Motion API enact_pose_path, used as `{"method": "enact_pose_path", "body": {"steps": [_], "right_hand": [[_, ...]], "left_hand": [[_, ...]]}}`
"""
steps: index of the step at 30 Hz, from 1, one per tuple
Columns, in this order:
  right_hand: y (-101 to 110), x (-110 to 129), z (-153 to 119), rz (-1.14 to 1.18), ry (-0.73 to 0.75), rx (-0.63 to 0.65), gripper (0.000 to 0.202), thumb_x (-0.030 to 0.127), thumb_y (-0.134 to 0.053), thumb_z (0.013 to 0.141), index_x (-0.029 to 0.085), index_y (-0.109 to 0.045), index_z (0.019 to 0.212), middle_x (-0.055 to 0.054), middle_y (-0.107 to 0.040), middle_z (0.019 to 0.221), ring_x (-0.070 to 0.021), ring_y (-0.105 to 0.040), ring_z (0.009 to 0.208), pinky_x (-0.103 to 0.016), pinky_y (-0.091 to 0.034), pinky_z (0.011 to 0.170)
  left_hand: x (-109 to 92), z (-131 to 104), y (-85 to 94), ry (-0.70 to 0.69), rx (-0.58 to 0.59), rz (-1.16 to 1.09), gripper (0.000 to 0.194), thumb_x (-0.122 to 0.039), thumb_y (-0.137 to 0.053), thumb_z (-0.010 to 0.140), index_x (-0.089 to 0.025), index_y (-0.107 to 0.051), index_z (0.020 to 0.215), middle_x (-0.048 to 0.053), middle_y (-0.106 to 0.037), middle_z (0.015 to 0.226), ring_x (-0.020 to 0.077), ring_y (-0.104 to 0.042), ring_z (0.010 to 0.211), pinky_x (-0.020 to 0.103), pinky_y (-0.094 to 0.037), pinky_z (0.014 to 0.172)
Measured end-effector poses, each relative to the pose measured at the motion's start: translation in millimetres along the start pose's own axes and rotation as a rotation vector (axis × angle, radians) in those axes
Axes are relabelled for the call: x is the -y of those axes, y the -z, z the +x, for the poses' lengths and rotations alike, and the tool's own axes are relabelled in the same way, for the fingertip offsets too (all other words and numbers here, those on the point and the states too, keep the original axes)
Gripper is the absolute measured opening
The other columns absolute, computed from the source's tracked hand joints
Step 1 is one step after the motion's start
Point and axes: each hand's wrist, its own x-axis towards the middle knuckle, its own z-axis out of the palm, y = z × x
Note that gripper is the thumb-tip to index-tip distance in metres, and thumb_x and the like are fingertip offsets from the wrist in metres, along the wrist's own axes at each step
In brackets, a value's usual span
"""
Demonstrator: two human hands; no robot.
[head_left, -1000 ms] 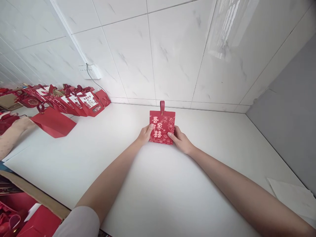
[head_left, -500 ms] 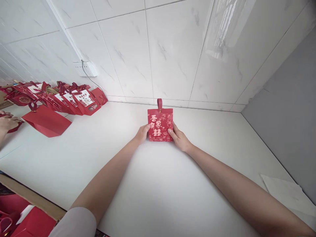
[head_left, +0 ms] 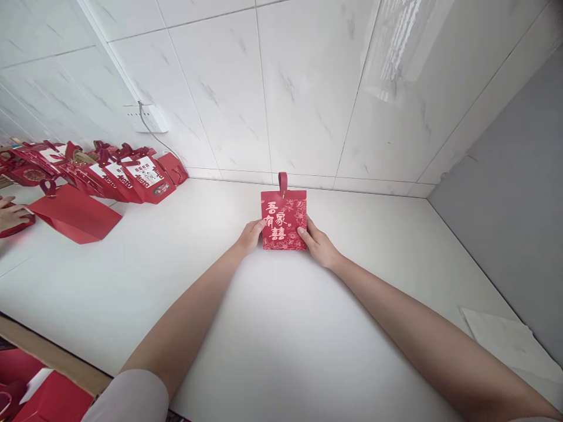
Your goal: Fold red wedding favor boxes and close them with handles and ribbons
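Observation:
A small red gift bag (head_left: 284, 218) with pale printed characters, a flower pattern and a red loop handle stands upright on the white tabletop (head_left: 281, 328), close to the tiled back wall. My left hand (head_left: 250, 235) grips its lower left edge with the thumb on the front. On the opposite side, my right hand (head_left: 319, 246) holds the lower right edge the same way. Both forearms stretch out across the table toward the bag.
A row of several red gift bags (head_left: 109, 173) leans along the wall at the far left, with a flat red bag (head_left: 74, 214) in front. Another person's hand (head_left: 11, 214) is at the left edge. White paper (head_left: 505, 343) lies at right, a cardboard box (head_left: 39, 387) bottom left.
The bag, tilted a second ago, now stands straighter and sits a little further from me between both hands. The other person's hand at the left has drawn back toward the edge.

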Motion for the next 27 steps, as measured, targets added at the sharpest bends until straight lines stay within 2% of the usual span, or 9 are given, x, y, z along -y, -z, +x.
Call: {"method": "enact_pose_path", "body": {"steps": [7,13,18,27], "right_hand": [[0.3,1.9,-0.2,-0.004,0.000,-0.006,0.065,0.061,-0.040,0.097,0.035,-0.027,0.154,0.002,-0.050,0.150,-0.0281,-0.050,0.136,-0.049,-0.037,0.116],[0.7,1.7,-0.6,0.000,-0.024,0.001,0.066,0.061,-0.042,0.096,0.031,-0.029,0.153,-0.001,-0.052,0.149,-0.0280,-0.051,0.135,-0.049,-0.036,0.116],[1.1,1.7,-1.2,0.009,-0.041,0.004,0.066,0.061,-0.043,0.096,0.030,-0.030,0.152,-0.003,-0.055,0.146,-0.0283,-0.055,0.131,-0.049,-0.040,0.113],[0.1,-2.5,-0.7,0.017,-0.051,0.000,0.060,0.062,-0.047,0.094,0.029,-0.039,0.143,-0.005,-0.060,0.140,-0.0259,-0.059,0.126,-0.046,-0.044,0.109]], "left_hand": [[-3.0,-0.8,-1.2,0.014,0.005,0.008,0.059,-0.064,-0.043,0.087,-0.013,-0.072,0.098,0.012,-0.074,0.114,0.0324,-0.067,0.108,0.043,-0.050,0.097],[-2.7,-0.6,-1.4,0.015,-0.004,-0.014,0.059,-0.063,-0.044,0.087,-0.013,-0.072,0.102,0.012,-0.073,0.117,0.0325,-0.065,0.112,0.042,-0.049,0.099],[-7.1,-2.1,-3.0,0.032,-0.011,-0.015,0.061,-0.064,-0.044,0.088,-0.013,-0.072,0.105,0.012,-0.072,0.119,0.0323,-0.065,0.113,0.042,-0.049,0.100],[-7.9,-2.1,-4.5,0.038,-0.017,-0.031,0.064,-0.066,-0.045,0.087,-0.012,-0.071,0.109,0.012,-0.072,0.120,0.0322,-0.065,0.114,0.041,-0.050,0.100]]}}
